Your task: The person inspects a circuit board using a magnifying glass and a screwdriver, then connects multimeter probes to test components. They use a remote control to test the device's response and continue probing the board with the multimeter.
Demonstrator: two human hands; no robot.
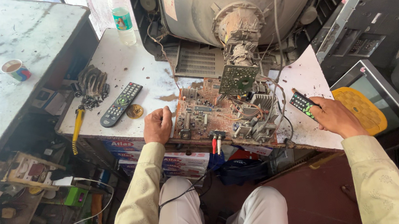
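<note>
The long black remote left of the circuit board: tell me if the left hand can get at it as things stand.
Probably yes. The left hand rests on the table edge beside the circuit board, and the long black remote lies flat just to its left. Only a small brass disc sits near it, and nothing covers it.

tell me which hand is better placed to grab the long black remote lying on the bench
Probably the left. The left hand rests on the bench just beside the long black remote, while the right hand already holds a small remote on the far side.

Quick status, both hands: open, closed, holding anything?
Left hand: loosely closed, resting on the table beside the circuit board, holding nothing visible.
Right hand: closed on a small black remote.
</note>
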